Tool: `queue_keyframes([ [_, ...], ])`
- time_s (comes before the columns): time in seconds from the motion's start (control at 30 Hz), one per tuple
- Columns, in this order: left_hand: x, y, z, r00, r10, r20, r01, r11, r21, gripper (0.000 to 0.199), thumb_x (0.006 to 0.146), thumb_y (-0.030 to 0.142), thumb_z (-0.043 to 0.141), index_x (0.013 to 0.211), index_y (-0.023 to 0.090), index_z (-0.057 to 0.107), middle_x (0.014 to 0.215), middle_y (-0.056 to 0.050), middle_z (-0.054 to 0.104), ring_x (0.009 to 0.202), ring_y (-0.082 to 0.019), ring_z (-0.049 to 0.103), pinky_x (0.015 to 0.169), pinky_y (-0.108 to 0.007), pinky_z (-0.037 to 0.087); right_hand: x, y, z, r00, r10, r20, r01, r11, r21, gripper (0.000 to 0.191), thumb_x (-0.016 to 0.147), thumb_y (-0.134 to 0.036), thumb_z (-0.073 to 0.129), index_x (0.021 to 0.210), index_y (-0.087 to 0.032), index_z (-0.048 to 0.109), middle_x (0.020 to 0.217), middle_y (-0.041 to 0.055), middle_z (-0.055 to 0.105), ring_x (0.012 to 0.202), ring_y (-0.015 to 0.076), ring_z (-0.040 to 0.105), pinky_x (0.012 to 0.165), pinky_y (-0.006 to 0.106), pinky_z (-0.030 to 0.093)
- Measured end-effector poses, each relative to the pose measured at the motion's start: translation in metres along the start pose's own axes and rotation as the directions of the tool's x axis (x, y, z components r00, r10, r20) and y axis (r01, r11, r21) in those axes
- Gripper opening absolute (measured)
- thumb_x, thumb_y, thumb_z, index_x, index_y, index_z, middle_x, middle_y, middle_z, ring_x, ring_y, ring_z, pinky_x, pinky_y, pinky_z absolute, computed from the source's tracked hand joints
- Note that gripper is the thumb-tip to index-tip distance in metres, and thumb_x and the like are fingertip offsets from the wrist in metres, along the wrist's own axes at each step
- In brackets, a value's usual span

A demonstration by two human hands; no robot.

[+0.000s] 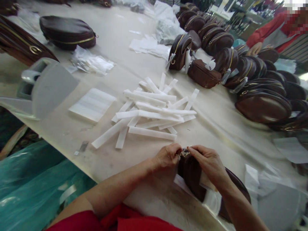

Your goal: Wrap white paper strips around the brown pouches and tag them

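A dark brown leather bag (191, 176) lies at the table's near edge, partly covered by my right forearm. At its far end is a gold metal ring or clasp (184, 153). My left hand (169, 155) pinches this metal piece from the left, fingers closed. From the right, my right hand (204, 157) closes thumb and fingertips at the same spot, on what looks like a small clear plastic wrapping at the hardware. The fingertips hide the exact grip. Just beyond my hands lies a loose pile of white strips (154, 114).
Many brown bags (262, 106) crowd the right side, where a co-worker's hand (255, 48) rests among them. A stack of white sheets (93, 104), a tape dispenser (45, 86) and plastic packets (91, 62) are at left. Green plastic (31, 183) hangs below the table edge.
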State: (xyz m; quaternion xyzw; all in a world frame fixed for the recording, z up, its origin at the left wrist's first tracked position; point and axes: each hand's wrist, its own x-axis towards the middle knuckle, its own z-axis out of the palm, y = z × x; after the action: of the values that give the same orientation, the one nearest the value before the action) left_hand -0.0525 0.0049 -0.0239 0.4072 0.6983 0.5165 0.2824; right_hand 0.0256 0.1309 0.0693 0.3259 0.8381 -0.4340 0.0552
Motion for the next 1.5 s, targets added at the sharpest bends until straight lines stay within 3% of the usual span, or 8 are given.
queue_keyframes([
  [0.2,0.004,0.004,-0.008,0.991,-0.074,0.113,0.091,0.984,-0.153,0.033,0.072,0.013,0.05,0.104,0.015,0.06,0.064,0.005,0.053,0.06,-0.01,0.048,0.058,-0.019,0.038,0.001,-0.001,0.004,1.0,0.022,-0.02,-0.024,0.995,-0.094,0.039,0.072,-0.051,0.049,0.071,-0.019,0.071,0.069,0.0043,0.069,0.067,0.0202,0.062,0.063,0.029,0.042],
  [0.33,0.011,0.003,-0.011,0.976,-0.093,0.199,0.129,0.976,-0.177,0.025,0.067,0.01,0.051,0.089,0.012,0.062,0.06,0.006,0.05,0.058,-0.009,0.047,0.055,-0.017,0.035,0.002,0.001,0.002,0.999,0.039,-0.015,-0.04,0.989,-0.144,0.038,0.072,-0.05,0.047,0.069,-0.02,0.07,0.069,0.0041,0.07,0.07,0.0209,0.063,0.066,0.029,0.042],
  [0.5,0.013,0.0,-0.009,0.974,-0.084,0.213,0.115,0.983,-0.141,0.015,0.069,0.013,0.05,0.08,0.013,0.061,0.064,0.005,0.054,0.061,-0.01,0.05,0.055,-0.018,0.036,0.002,0.002,0.0,0.999,0.031,0.005,-0.029,0.953,-0.303,0.035,0.077,-0.046,0.046,0.07,-0.021,0.07,0.071,0.0041,0.07,0.072,0.021,0.063,0.066,0.028,0.041],
  [0.7,0.009,0.0,-0.005,0.981,-0.109,0.163,0.112,0.994,-0.006,0.017,0.073,0.015,0.048,0.084,0.016,0.061,0.067,0.002,0.056,0.063,-0.012,0.051,0.059,-0.021,0.037,0.003,-0.01,0.002,0.994,0.094,0.054,-0.039,0.773,-0.634,0.028,0.086,-0.036,0.047,0.076,-0.024,0.07,0.07,0.003,0.069,0.071,0.0189,0.063,0.06,0.026,0.035],
  [0.83,0.008,0.004,-0.005,0.982,-0.138,0.13,0.127,0.988,0.089,0.017,0.078,0.017,0.048,0.091,0.016,0.057,0.069,0.0,0.058,0.063,-0.013,0.051,0.06,-0.023,0.038,0.008,-0.018,0.003,0.985,0.128,0.114,0.001,0.658,-0.753,0.027,0.088,-0.032,0.047,0.078,-0.024,0.07,0.072,0.0041,0.07,0.068,0.0184,0.062,0.057,0.025,0.031],
  [1.03,0.002,0.01,-0.005,0.98,-0.173,0.1,0.149,0.966,0.211,0.013,0.081,0.019,0.047,0.091,0.014,0.054,0.071,-0.004,0.059,0.063,-0.017,0.053,0.061,-0.027,0.04,0.016,-0.017,0.001,0.976,0.114,0.186,0.066,0.658,-0.75,0.026,0.086,-0.031,0.049,0.074,-0.022,0.071,0.071,0.0045,0.07,0.065,0.0169,0.06,0.055,0.025,0.03],
  [1.2,-0.003,0.01,-0.002,0.981,-0.158,0.112,0.125,0.957,0.261,0.013,0.085,0.019,0.044,0.085,0.014,0.056,0.081,-0.009,0.062,0.075,-0.02,0.058,0.071,-0.031,0.044,0.018,-0.016,0.001,0.973,0.104,0.207,0.076,0.702,-0.708,0.025,0.085,-0.03,0.05,0.074,-0.023,0.071,0.069,0.0026,0.069,0.063,0.0148,0.059,0.056,0.024,0.032],
  [1.5,-0.004,0.005,0.003,0.986,-0.12,0.119,0.099,0.98,0.172,0.017,0.084,0.02,0.046,0.084,0.014,0.062,0.082,-0.008,0.064,0.076,-0.019,0.057,0.075,-0.03,0.044,0.019,-0.016,0.001,0.971,0.089,0.224,0.097,0.705,-0.702,0.025,0.084,-0.031,0.051,0.074,-0.024,0.072,0.069,0.0024,0.069,0.063,0.0151,0.059,0.056,0.024,0.032],
])
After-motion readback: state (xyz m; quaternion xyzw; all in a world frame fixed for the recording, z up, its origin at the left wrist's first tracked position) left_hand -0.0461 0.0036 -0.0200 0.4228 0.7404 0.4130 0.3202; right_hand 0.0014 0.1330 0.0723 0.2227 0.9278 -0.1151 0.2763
